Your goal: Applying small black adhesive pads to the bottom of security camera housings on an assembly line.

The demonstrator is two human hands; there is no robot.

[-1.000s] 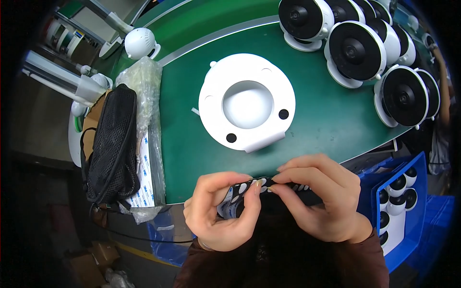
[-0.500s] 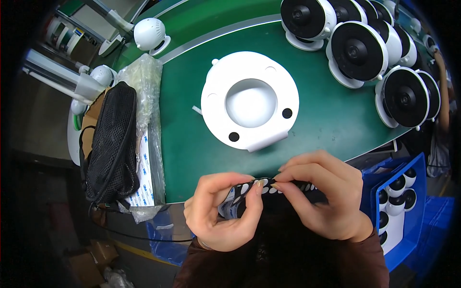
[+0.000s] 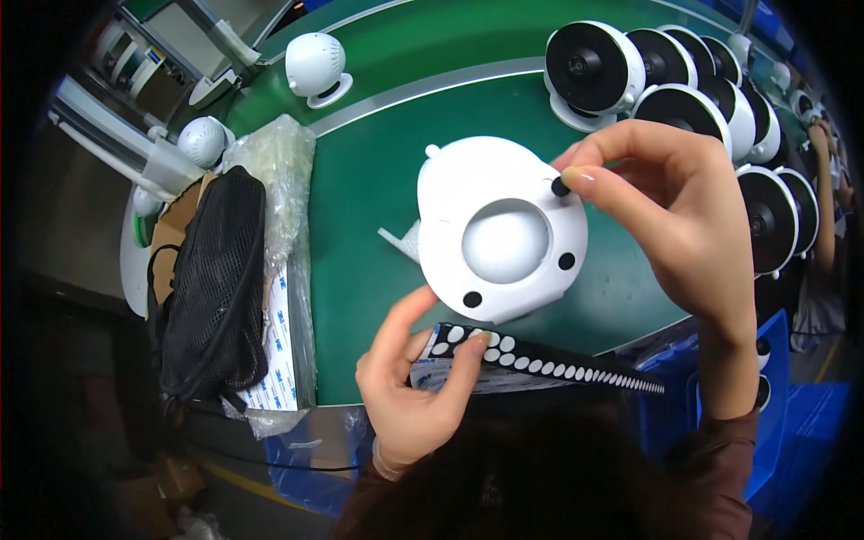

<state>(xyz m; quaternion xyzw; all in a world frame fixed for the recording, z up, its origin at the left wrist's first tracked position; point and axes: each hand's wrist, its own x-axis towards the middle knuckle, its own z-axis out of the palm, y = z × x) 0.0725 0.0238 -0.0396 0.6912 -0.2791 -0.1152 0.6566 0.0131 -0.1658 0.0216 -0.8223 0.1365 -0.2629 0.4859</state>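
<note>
In the middle of the green bench, a white round-based device [image 3: 441, 216] lies with its ring-shaped underside facing up. Two black round pads, one at the near right [image 3: 566, 261] and one at the near left [image 3: 472, 300], sit on that ring. My right hand [image 3: 688, 216] pinches a third black pad [image 3: 559, 187] between thumb and finger, over the ring's far right part. My left hand [image 3: 409, 396] grips a strip [image 3: 567, 371] bearing black and white dots, in front of the device. One left fingertip reaches the device's near left edge.
Several white devices with black round fronts [image 3: 589, 67] crowd the far right. A black mesh pouch [image 3: 216, 279] and bubble wrap [image 3: 274, 180] lie at the left. One white device [image 3: 315, 67] stands farther back. A blue bin [image 3: 769, 432] is at the lower right.
My right hand has left the strip and moved up and right to the device with a black pad. The strip stays in my left hand, now stretched out to the right.
</note>
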